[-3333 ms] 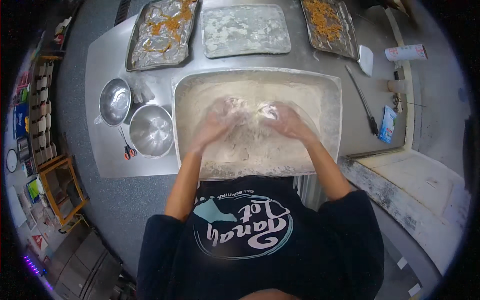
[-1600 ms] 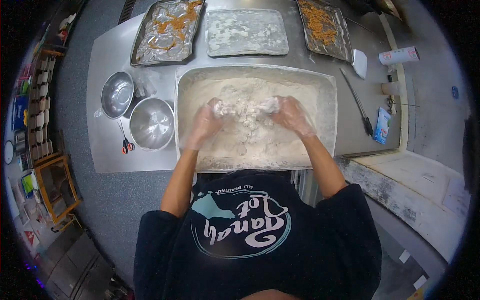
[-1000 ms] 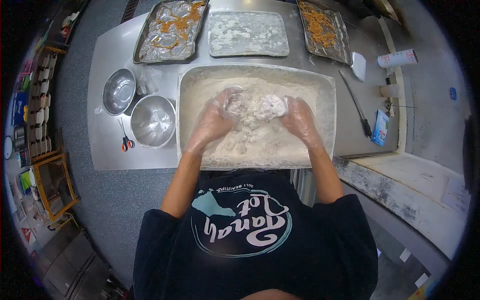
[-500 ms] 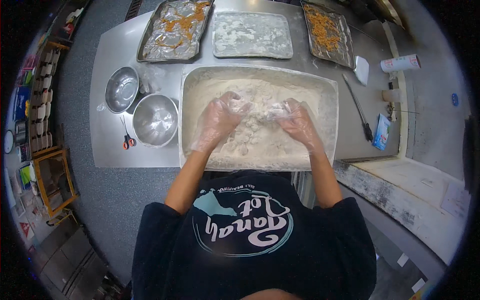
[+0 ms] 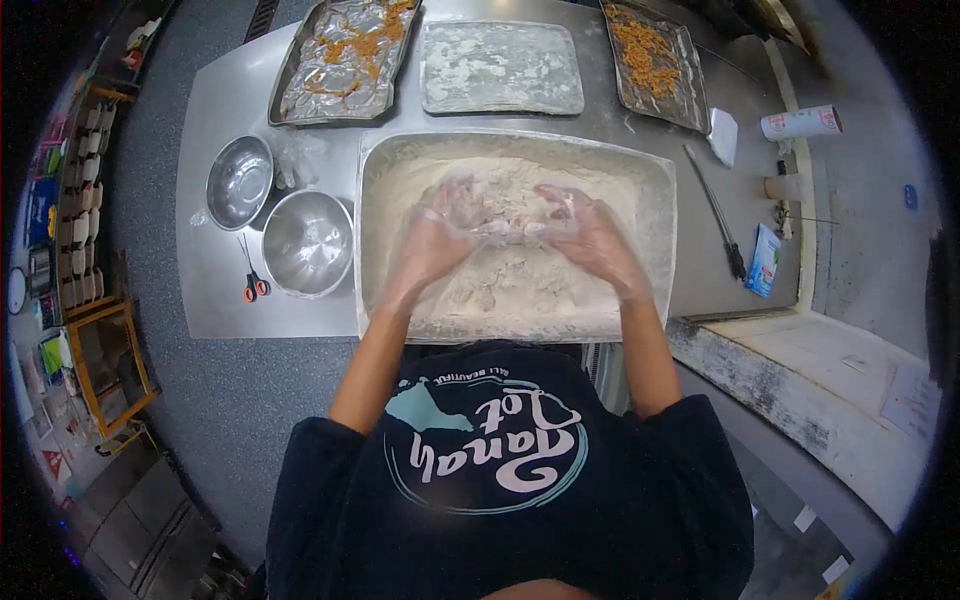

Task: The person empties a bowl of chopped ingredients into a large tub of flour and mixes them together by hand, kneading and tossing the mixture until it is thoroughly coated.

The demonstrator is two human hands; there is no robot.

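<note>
Both my hands wear clear plastic gloves and hover over pale flour (image 5: pixel 515 297) in a deep rectangular metal tub (image 5: pixel 668 240). My left hand (image 5: pixel 447 228) is open, its fingers curved upward and the thumb pointing inward, slightly smeared by motion. Facing it, my right hand (image 5: pixel 590 238) has finger and thumb apart. Flour-coated lumps (image 5: pixel 515 205) lie between and beyond the hands. Something whitish shows between the two thumbs; whether it is held or lies in the flour, I cannot make out.
Beyond the tub stand a floured tray (image 5: pixel 500 70) and two foil-lined trays with orange-brown crumbs, one left (image 5: pixel 345 60), one right (image 5: pixel 655 65). Two steel bowls (image 5: pixel 307 243) and orange-handled scissors (image 5: pixel 255 285) lie left. A dark-handled long tool (image 5: pixel 718 215) and blue packet (image 5: pixel 764 262) lie right.
My fingers have spread from the pinch they made around whitish, floury stuff. The hands have stayed over the middle of the tub.
</note>
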